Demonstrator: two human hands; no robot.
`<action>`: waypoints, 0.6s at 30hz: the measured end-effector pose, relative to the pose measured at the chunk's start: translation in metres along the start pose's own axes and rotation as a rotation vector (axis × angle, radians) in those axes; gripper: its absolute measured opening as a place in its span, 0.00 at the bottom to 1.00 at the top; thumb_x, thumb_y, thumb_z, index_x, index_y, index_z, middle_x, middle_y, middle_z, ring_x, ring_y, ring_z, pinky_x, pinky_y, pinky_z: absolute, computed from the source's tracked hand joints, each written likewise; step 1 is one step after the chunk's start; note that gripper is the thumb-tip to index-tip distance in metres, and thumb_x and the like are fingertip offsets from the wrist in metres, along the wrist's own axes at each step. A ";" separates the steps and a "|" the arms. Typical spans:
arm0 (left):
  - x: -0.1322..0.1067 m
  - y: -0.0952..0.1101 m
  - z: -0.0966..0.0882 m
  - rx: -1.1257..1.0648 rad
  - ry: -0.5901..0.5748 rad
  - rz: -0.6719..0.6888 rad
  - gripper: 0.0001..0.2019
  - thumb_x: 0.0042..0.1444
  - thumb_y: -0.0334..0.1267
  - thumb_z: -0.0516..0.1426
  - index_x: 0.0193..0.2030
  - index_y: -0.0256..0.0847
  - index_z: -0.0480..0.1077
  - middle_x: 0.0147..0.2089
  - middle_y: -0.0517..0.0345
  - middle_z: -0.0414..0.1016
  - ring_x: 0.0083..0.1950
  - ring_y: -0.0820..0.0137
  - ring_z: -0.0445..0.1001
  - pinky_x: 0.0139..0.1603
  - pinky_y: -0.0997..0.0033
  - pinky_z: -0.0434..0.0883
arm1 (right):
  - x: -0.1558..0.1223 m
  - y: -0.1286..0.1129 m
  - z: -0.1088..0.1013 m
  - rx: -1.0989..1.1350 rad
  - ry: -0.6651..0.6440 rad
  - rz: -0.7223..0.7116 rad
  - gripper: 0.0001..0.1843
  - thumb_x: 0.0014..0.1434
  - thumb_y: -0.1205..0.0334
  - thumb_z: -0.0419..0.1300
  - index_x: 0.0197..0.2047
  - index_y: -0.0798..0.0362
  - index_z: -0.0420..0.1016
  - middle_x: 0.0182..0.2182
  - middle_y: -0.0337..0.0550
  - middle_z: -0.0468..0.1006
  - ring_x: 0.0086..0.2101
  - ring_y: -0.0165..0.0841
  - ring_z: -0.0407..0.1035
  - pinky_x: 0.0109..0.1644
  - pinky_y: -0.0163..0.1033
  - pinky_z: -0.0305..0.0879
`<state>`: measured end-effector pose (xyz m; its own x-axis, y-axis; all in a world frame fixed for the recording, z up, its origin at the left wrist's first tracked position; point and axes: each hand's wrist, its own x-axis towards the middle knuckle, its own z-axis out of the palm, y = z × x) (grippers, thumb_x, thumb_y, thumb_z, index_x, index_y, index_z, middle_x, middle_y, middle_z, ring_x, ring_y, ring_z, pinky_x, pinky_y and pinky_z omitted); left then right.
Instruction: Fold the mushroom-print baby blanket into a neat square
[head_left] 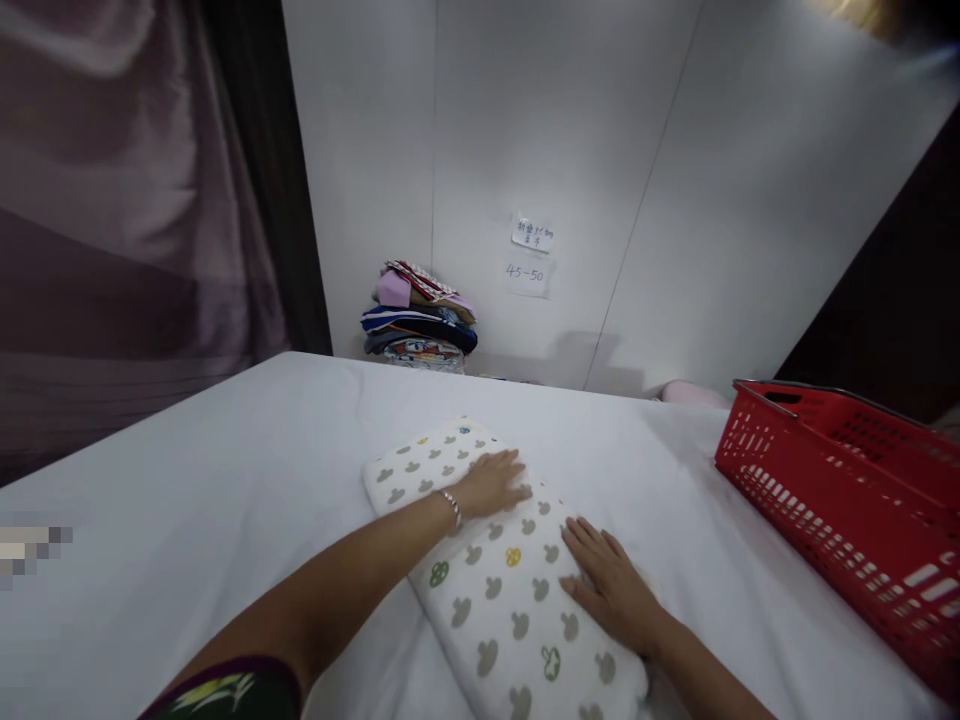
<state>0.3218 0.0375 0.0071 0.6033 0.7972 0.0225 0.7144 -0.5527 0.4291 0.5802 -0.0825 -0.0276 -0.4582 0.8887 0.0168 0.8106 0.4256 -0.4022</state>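
Observation:
A long folded white cloth [487,600] with grey mushroom shapes and a few yellow, green and blue ones lies slantwise on the white-covered table [225,500]. My left hand [491,485], with a silver bracelet at the wrist, rests flat across the cloth's far half, fingers stretched out to the right. Lower down, my right hand [615,585] lies along the cloth's right edge with its fingers extended and the thumb apart. Neither hand grips the fabric.
To the right stands a red plastic basket [840,500] with slotted sides. Behind the table's far edge, a stack of folded clothes [420,315] leans near the wall. Paper notes [530,272] hang on the wall, and a draped curtain [112,200] is at left.

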 end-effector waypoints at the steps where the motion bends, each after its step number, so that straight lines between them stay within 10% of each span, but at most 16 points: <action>1: -0.016 0.011 0.002 -0.024 -0.011 0.044 0.31 0.58 0.59 0.45 0.63 0.43 0.57 0.70 0.46 0.44 0.70 0.58 0.42 0.66 0.48 0.39 | 0.001 0.002 -0.002 0.058 0.004 0.021 0.33 0.61 0.44 0.48 0.66 0.45 0.50 0.66 0.42 0.49 0.65 0.40 0.41 0.66 0.53 0.38; 10: -0.168 0.080 0.029 -0.112 -0.102 0.282 0.33 0.55 0.58 0.51 0.66 0.50 0.50 0.70 0.52 0.47 0.70 0.56 0.44 0.68 0.44 0.34 | -0.047 0.043 -0.017 0.307 0.252 0.457 0.35 0.54 0.45 0.52 0.60 0.57 0.64 0.55 0.49 0.70 0.53 0.41 0.65 0.58 0.44 0.59; 18: -0.183 0.112 0.058 -0.012 -0.044 0.378 0.32 0.53 0.39 0.55 0.64 0.49 0.49 0.65 0.55 0.58 0.65 0.59 0.53 0.67 0.46 0.38 | -0.086 0.034 -0.014 0.402 0.303 0.673 0.43 0.51 0.40 0.53 0.62 0.61 0.57 0.25 0.40 0.76 0.26 0.37 0.70 0.34 0.41 0.66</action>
<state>0.3120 -0.1850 -0.0015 0.8383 0.5262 0.1427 0.4343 -0.8027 0.4086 0.6519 -0.1418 -0.0294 0.2408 0.9630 -0.1213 0.6583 -0.2539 -0.7087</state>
